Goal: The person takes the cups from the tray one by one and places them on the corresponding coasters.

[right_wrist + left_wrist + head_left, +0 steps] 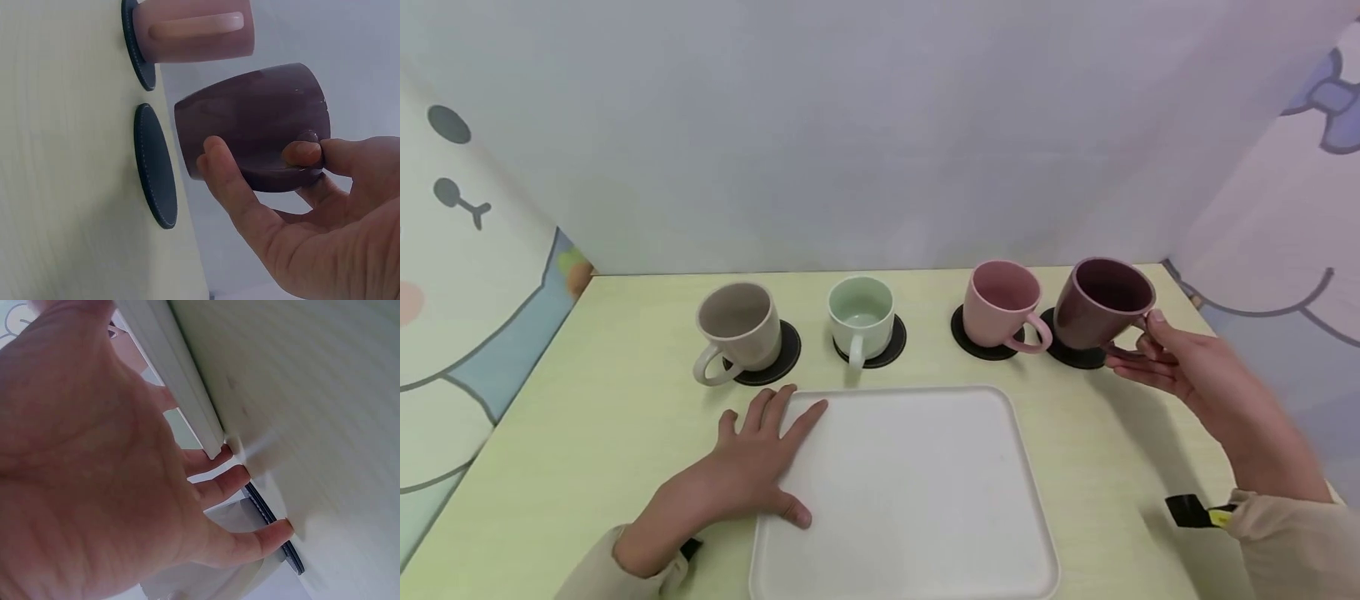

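My right hand (1210,383) grips a dark maroon mug (1093,312) by its handle. In the right wrist view the mug (250,125) hangs tilted in the air, apart from the black coaster (155,165). Fingers spread, my left hand (748,471) rests over the left rim of a white tray (917,500). Its thumb lies on the tray's surface, and in the left wrist view some fingertips (278,534) touch the table outside the rim. Closest to that hand among the mugs is a beige mug (748,329).
The beige mug stands on a coaster (790,346), its handle toward the front left. A mint green mug (861,312) and a pink mug (1000,304) also stand on black coasters along the back of the pale table (587,400). A plain wall (880,142) rises behind.
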Tool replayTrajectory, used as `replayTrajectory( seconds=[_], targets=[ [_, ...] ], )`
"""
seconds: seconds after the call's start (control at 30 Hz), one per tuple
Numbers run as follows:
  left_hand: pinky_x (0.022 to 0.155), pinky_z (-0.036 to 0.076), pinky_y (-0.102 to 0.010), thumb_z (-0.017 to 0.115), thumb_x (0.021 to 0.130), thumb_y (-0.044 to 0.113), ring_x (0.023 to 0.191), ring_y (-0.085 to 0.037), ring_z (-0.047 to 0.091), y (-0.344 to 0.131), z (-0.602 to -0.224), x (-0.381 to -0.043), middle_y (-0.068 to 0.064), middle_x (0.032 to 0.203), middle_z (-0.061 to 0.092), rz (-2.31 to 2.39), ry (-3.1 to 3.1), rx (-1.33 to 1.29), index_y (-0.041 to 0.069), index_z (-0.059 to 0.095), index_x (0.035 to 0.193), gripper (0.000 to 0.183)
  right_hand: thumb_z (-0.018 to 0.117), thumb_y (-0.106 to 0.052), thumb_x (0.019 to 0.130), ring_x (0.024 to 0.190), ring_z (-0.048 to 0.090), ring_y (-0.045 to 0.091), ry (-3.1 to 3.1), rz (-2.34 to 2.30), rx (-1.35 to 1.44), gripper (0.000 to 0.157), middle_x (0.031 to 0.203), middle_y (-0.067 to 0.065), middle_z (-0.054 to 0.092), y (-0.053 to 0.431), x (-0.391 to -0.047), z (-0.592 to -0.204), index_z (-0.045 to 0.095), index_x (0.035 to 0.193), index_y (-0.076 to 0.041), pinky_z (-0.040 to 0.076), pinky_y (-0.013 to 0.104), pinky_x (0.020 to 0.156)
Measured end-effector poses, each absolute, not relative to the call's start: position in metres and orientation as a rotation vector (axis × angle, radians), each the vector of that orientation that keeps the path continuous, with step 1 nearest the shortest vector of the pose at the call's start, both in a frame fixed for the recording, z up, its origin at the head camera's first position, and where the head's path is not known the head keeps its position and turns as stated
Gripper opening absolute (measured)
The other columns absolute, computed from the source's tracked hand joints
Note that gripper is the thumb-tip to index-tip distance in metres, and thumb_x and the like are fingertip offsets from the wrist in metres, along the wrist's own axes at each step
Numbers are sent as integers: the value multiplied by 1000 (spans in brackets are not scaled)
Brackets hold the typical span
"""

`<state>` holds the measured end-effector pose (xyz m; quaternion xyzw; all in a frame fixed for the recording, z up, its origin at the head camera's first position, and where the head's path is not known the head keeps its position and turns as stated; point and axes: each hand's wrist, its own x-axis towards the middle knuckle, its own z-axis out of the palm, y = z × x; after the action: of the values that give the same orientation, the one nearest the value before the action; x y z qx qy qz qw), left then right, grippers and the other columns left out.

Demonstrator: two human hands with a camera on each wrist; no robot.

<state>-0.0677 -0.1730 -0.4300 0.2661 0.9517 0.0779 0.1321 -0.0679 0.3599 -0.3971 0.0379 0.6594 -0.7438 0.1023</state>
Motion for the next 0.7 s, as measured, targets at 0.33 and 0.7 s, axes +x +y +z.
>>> replayTrajectory(
  seconds=[0.33, 0.7],
  targets=[
    [98, 23, -76, 81, 50, 72, 145, -46, 19, -174, -434, -60, -24, 160, 15, 205, 2766, 751, 25, 23, 157, 130, 44, -32, 105, 100, 74, 18, 1957, -2123, 143, 35, 79, 1, 54, 360, -73, -418, 56, 86, -5, 57, 33, 88],
    [99, 25, -75, 75, 67, 69, 146, -43, 19, -178, -433, -67, -21, 160, 19, 221, 2758, 803, 27, 25, 156, 110, 34, -44, 106, 105, 72, 13, 2262, -1606, 134, 54, 113, -3, 73, 371, -72, -410, 46, 127, 4, 58, 30, 87]
  ],
)
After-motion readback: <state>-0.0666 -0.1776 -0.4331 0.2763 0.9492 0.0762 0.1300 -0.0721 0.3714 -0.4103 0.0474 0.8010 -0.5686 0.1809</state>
